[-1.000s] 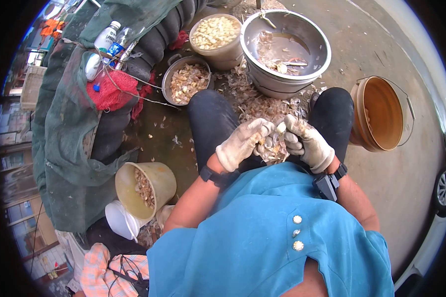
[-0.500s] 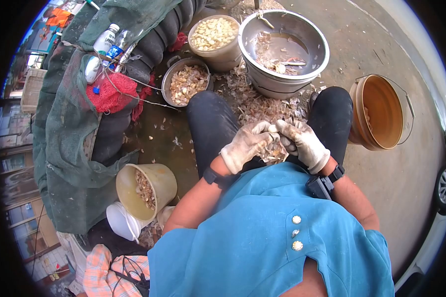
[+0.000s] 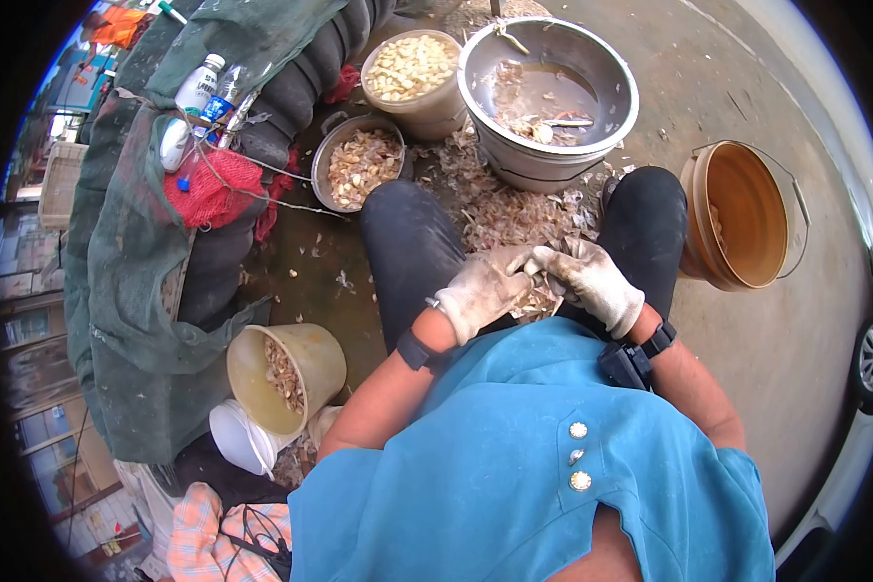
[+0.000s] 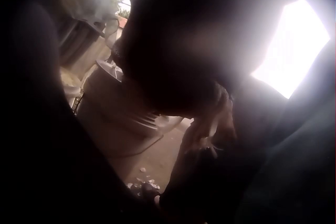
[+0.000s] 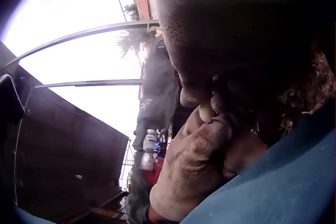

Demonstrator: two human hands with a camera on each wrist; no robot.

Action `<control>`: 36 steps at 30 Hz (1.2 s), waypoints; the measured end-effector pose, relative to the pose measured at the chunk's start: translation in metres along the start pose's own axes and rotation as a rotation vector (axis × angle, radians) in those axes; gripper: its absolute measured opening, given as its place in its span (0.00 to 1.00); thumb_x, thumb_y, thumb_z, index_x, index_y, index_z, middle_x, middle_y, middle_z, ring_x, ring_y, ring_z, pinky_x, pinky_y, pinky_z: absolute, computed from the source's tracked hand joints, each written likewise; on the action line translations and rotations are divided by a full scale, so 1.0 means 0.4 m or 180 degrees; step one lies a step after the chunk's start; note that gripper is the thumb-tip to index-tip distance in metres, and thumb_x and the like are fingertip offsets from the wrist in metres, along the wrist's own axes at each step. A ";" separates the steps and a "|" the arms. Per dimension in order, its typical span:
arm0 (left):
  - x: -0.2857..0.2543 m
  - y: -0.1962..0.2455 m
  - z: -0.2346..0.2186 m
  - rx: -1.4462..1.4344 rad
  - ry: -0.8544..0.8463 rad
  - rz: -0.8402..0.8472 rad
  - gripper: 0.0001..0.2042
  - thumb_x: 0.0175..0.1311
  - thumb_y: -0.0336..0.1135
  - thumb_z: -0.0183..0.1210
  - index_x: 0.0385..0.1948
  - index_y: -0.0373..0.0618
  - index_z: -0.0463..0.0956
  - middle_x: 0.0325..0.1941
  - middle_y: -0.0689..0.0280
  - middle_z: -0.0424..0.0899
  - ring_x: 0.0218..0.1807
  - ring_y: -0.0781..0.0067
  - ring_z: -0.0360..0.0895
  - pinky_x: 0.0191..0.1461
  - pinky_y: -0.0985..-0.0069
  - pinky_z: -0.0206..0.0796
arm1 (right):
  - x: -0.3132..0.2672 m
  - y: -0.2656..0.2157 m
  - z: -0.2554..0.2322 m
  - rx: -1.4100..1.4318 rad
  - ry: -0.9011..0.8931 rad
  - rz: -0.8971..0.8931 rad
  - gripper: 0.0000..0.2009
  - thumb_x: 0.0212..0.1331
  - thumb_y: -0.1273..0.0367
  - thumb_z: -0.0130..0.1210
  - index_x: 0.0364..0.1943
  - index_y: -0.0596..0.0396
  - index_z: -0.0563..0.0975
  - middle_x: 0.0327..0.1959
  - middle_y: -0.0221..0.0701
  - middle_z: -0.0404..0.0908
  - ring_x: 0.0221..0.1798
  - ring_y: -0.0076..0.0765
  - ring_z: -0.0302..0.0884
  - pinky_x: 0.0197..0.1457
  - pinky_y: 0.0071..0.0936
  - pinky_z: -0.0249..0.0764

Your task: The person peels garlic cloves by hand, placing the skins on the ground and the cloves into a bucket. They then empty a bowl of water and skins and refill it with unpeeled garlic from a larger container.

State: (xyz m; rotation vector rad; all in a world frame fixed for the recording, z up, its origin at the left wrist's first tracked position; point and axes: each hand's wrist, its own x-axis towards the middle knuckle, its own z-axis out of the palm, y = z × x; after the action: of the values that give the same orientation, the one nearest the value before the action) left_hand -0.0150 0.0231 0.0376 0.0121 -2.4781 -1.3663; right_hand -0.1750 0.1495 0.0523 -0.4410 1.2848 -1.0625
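Note:
Both hands wear off-white, soiled knit gloves and meet over the lap in the head view. My left hand (image 3: 483, 291) pinches a pale garlic clove (image 5: 207, 112) between thumb and fingers, seen in the right wrist view. From the other side, my right hand (image 3: 599, 286) has its curled fingertips pinching at the same clove. Papery garlic skins (image 3: 533, 306) lie just below the hands, between the thighs. The left wrist view is mostly dark, and the clove is hidden there.
Ahead stand a tub of peeled cloves (image 3: 371, 89), a small pot of cloves and skins (image 3: 322, 186), and a steel basin (image 3: 630, 102) on a bucket. An orange-brown bucket (image 3: 747, 218) stands right; a tipped cream bucket (image 3: 322, 359) lies left. Skins (image 3: 504, 218) litter the ground.
The hands have drawn closer together, the right shifting slightly left, its fingers closing over the clove. The head view has shifted slightly; the buckets stay put.

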 end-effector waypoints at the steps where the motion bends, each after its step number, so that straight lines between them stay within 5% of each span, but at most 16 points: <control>1: -0.003 -0.001 0.003 -0.0375 -0.0066 -0.0486 0.06 0.48 0.25 0.60 0.26 0.42 0.72 0.37 0.59 0.76 0.37 0.56 0.77 0.35 0.66 0.72 | 0.004 0.005 -0.002 -0.0067 0.0012 -0.0031 0.15 0.66 0.55 0.57 0.34 0.52 0.80 0.22 0.18 0.73 0.22 0.12 0.62 0.24 0.15 0.58; 2: -0.005 0.000 0.005 -0.0748 -0.0132 -0.0972 0.06 0.47 0.25 0.60 0.25 0.42 0.71 0.39 0.59 0.77 0.38 0.55 0.78 0.35 0.64 0.72 | 0.002 0.004 0.002 -0.0064 0.0014 -0.0034 0.15 0.66 0.55 0.57 0.34 0.52 0.80 0.22 0.18 0.73 0.22 0.12 0.62 0.24 0.15 0.58; 6: -0.027 -0.048 0.035 -0.0142 -0.0241 -0.1126 0.05 0.48 0.24 0.59 0.25 0.42 0.72 0.40 0.60 0.78 0.39 0.55 0.79 0.36 0.63 0.72 | 0.008 0.026 -0.005 -0.0613 0.0270 -0.0279 0.16 0.66 0.55 0.58 0.33 0.54 0.78 0.24 0.21 0.76 0.28 0.11 0.65 0.29 0.16 0.65; 8: -0.022 -0.066 0.032 0.1187 -0.0071 0.0263 0.04 0.49 0.24 0.59 0.26 0.43 0.73 0.41 0.60 0.78 0.40 0.56 0.78 0.37 0.64 0.72 | 0.021 0.037 -0.009 -0.0900 0.0369 -0.0281 0.16 0.67 0.55 0.57 0.34 0.53 0.78 0.23 0.21 0.74 0.26 0.10 0.64 0.27 0.15 0.63; 9: -0.016 -0.063 0.030 0.1208 -0.0069 0.0285 0.04 0.49 0.24 0.59 0.26 0.43 0.73 0.41 0.60 0.78 0.40 0.56 0.78 0.37 0.64 0.72 | 0.016 0.031 -0.009 -0.0905 0.0375 -0.0311 0.16 0.67 0.55 0.57 0.34 0.53 0.78 0.23 0.21 0.74 0.26 0.10 0.64 0.27 0.15 0.63; 11: -0.006 -0.047 0.031 -0.0382 -0.0033 -0.0310 0.05 0.51 0.25 0.59 0.29 0.44 0.76 0.40 0.61 0.78 0.39 0.57 0.78 0.38 0.66 0.72 | 0.000 0.013 -0.010 0.0529 -0.0018 -0.0145 0.15 0.68 0.55 0.55 0.36 0.53 0.79 0.20 0.19 0.71 0.22 0.10 0.61 0.22 0.14 0.57; 12: -0.010 -0.038 0.028 -0.0441 -0.0141 -0.1098 0.05 0.55 0.27 0.59 0.33 0.46 0.78 0.38 0.61 0.77 0.36 0.58 0.77 0.38 0.69 0.71 | -0.004 0.011 -0.013 0.1253 -0.0205 -0.0081 0.14 0.70 0.56 0.53 0.41 0.53 0.78 0.19 0.17 0.68 0.18 0.11 0.56 0.19 0.13 0.49; 15: 0.006 -0.024 0.010 -0.0488 -0.0400 -0.1785 0.02 0.60 0.28 0.58 0.33 0.45 0.78 0.37 0.63 0.78 0.33 0.67 0.77 0.36 0.73 0.70 | 0.003 0.033 -0.045 0.2313 -0.0357 0.0022 0.15 0.71 0.56 0.51 0.46 0.52 0.76 0.20 0.16 0.67 0.17 0.12 0.55 0.18 0.13 0.49; 19: -0.012 -0.062 0.010 -0.0344 -0.0343 -0.1342 0.07 0.68 0.35 0.54 0.36 0.43 0.77 0.37 0.67 0.78 0.32 0.77 0.75 0.35 0.77 0.69 | -0.025 -0.012 -0.099 0.2229 -0.0118 -0.0231 0.14 0.72 0.56 0.49 0.47 0.51 0.74 0.20 0.17 0.64 0.17 0.12 0.53 0.18 0.12 0.48; 21: -0.004 -0.041 -0.009 -0.2011 0.0113 -0.2000 0.13 0.74 0.43 0.50 0.43 0.42 0.75 0.38 0.70 0.78 0.34 0.82 0.74 0.37 0.79 0.71 | -0.058 -0.045 -0.140 0.2015 0.0246 -0.0549 0.13 0.71 0.58 0.49 0.46 0.53 0.74 0.23 0.19 0.64 0.18 0.12 0.52 0.18 0.11 0.47; 22: -0.005 -0.045 -0.007 -0.2042 0.0168 -0.2099 0.17 0.75 0.47 0.47 0.49 0.42 0.72 0.43 0.67 0.80 0.37 0.81 0.76 0.40 0.80 0.72 | -0.080 -0.065 -0.165 0.1852 0.0526 -0.0669 0.14 0.71 0.58 0.51 0.46 0.54 0.75 0.23 0.19 0.64 0.19 0.12 0.52 0.19 0.11 0.48; 26: -0.020 -0.078 0.000 -0.3099 0.0571 -0.1823 0.17 0.74 0.43 0.49 0.55 0.41 0.71 0.53 0.59 0.80 0.46 0.72 0.80 0.49 0.76 0.72 | -0.165 -0.121 -0.305 0.1019 0.2192 -0.1402 0.16 0.70 0.56 0.53 0.45 0.54 0.78 0.25 0.16 0.68 0.20 0.09 0.55 0.19 0.09 0.49; 29: -0.001 -0.049 -0.020 -0.3534 0.0537 -0.1792 0.18 0.73 0.41 0.50 0.57 0.38 0.70 0.54 0.57 0.80 0.51 0.68 0.80 0.52 0.73 0.72 | -0.208 -0.104 -0.456 0.0428 0.3681 -0.1250 0.15 0.66 0.58 0.59 0.48 0.51 0.78 0.34 0.21 0.79 0.21 0.08 0.59 0.19 0.07 0.53; 32: 0.005 -0.056 -0.011 -0.3815 0.0564 -0.1809 0.19 0.73 0.38 0.50 0.59 0.35 0.68 0.58 0.53 0.77 0.57 0.62 0.78 0.60 0.69 0.71 | -0.225 -0.075 -0.492 0.0442 0.3714 -0.1205 0.14 0.66 0.58 0.59 0.49 0.50 0.78 0.34 0.21 0.80 0.21 0.08 0.60 0.19 0.08 0.53; 36: 0.024 -0.032 -0.014 -0.3907 0.0552 -0.1727 0.20 0.73 0.36 0.50 0.60 0.33 0.65 0.62 0.51 0.74 0.62 0.58 0.74 0.67 0.64 0.66 | -0.167 -0.089 -0.312 0.0469 0.2671 -0.1165 0.12 0.68 0.59 0.55 0.46 0.51 0.78 0.27 0.18 0.75 0.21 0.08 0.59 0.19 0.09 0.52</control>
State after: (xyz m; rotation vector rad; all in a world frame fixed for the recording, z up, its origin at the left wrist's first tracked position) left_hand -0.0244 0.0099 0.0323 0.5122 -1.1717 -2.7087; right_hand -0.2980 0.2220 0.0817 -0.1016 1.8778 -1.7447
